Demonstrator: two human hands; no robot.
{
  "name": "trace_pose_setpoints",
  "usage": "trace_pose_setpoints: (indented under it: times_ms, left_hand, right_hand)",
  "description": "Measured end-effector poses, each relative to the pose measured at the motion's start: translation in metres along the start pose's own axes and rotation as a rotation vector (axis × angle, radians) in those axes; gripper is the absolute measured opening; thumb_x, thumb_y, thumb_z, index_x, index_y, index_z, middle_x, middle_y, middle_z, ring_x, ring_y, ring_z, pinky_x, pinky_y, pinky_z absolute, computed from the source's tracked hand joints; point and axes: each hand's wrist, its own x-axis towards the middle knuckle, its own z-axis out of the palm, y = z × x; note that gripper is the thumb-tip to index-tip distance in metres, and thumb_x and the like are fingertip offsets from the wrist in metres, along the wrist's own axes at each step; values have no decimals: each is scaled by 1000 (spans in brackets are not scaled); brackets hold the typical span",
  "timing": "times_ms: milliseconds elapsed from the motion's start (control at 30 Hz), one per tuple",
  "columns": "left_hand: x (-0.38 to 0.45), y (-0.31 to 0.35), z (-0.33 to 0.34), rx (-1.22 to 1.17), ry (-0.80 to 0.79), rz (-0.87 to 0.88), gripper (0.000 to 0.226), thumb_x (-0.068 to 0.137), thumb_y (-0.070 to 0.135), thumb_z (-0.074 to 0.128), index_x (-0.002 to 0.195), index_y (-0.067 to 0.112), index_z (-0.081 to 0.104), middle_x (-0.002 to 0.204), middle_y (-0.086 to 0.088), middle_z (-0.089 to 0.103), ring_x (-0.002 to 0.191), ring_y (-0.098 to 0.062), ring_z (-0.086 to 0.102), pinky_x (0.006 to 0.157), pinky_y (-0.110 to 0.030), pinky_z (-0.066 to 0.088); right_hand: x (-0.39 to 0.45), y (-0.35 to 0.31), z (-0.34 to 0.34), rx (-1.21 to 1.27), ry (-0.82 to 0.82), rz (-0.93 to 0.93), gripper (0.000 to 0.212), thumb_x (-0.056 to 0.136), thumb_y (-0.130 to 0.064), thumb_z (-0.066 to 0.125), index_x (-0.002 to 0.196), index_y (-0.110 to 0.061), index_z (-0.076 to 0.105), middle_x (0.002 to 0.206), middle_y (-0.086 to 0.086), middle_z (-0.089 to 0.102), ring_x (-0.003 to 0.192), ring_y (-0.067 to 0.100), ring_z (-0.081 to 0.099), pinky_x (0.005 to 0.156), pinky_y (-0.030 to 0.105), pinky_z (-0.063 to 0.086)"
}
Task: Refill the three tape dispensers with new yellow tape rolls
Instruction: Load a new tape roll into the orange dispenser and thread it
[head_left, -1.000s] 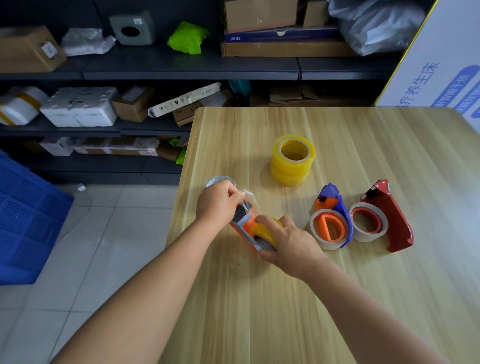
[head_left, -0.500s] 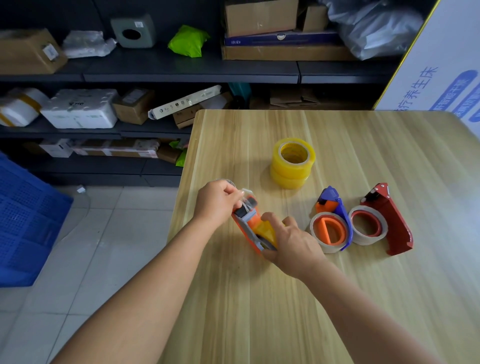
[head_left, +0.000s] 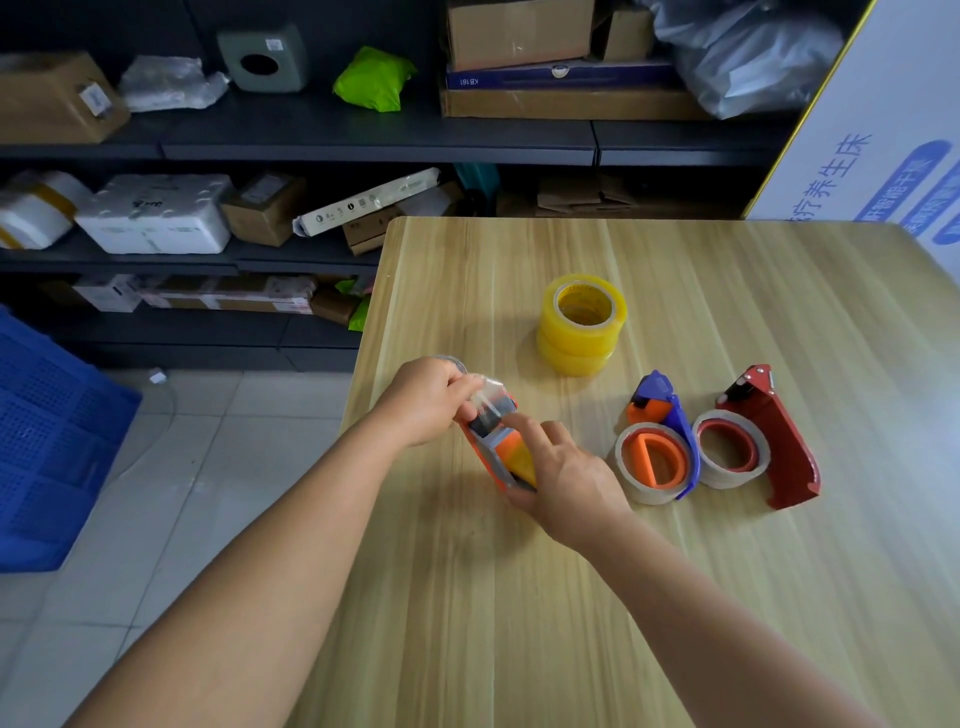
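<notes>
Wooden table (head_left: 727, 571): left hand (head_left: 426, 400) pinches tape end, right hand (head_left: 566, 478) grips orange plastic dispenser (head_left: 498, 447); threading first refill, next seat tape

You grip an orange dispenser (head_left: 500, 448) loaded with yellow tape; at 3 o'clock sit a blue dispenser (head_left: 670, 415) and a red dispenser (head_left: 784, 441).

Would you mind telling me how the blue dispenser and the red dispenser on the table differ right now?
The blue dispenser has an orange hub with a bar across it; the red dispenser has a red, open ring hub. The blue dispenser lies nearer the hands, with the red dispenser on its far side. Both lie flat on the table, untouched, each holding a pale, thin roll rather than yellow tape.
</notes>
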Motion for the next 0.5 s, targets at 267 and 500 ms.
trace_pose_setpoints:
  times_ms: [267, 500]
  left_hand:
    - [-6, -8, 6, -300, 74, -59, 40, 96, 36, 48, 77, 7, 66, 73, -1, 73, 83, -27, 70, 83, -45, 57]
    - [-8, -7, 13, -216, 125, -68, 27, 83, 43, 66, 81, 15, 69, 77, 7, 68, 75, -14, 63, 70, -28, 51]
  right_hand:
    - [0, 0, 4, 0, 29, -6, 72, 90, -48, 55, 146, -34, 11, 125, 1, 48, 90, 25, 65, 70, 37, 58]
    - [-3, 0, 7, 24, 68, -19, 71, 92, -51, 51, 147, -35, 9, 129, 0, 49, 100, 23, 62, 74, 34, 56]
